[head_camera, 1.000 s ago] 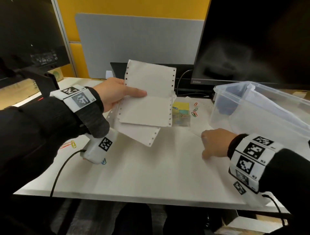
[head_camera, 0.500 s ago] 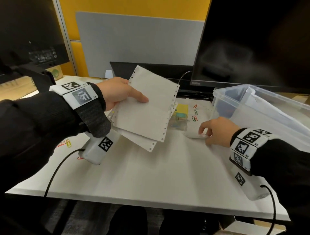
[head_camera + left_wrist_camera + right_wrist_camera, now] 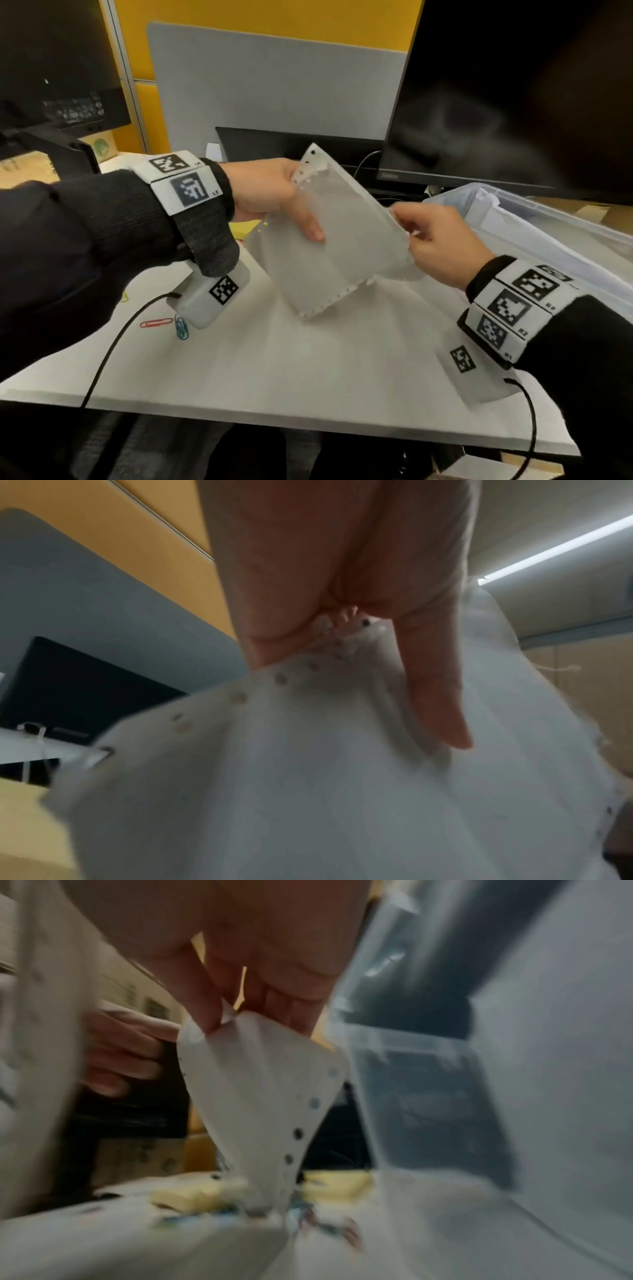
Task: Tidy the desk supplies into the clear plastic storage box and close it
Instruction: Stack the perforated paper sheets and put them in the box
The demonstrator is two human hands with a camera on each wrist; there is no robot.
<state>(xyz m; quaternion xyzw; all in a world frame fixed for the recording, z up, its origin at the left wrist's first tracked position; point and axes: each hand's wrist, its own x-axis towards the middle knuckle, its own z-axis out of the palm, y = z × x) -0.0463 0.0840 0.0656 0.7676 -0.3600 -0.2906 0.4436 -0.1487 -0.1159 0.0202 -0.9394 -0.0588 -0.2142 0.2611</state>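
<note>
My left hand [image 3: 294,212] grips a stack of white paper sheets [image 3: 335,250] with punched edge holes, thumb on top, tilted above the desk's middle. In the left wrist view the thumb [image 3: 435,696] presses on the stack [image 3: 308,804]. My right hand [image 3: 411,229] pinches a loose punched sheet [image 3: 260,1085] by its corner, against the stack's right edge. The clear plastic storage box [image 3: 534,233] stands open at the right, just behind the right hand, with paper inside. Yellow sticky notes [image 3: 192,1196] and coloured clips lie on the desk beneath the papers.
A red paper clip [image 3: 157,322] and a blue one [image 3: 181,327] lie at the left under my left wrist. Two dark monitors [image 3: 513,96] stand at the back, with a grey partition [image 3: 274,85] between. The white desk's [image 3: 308,370] front edge is near.
My right hand has taken a sheet off the desk near the box and lifted it to the stack. My left hand has swung the stack right and tilted it.
</note>
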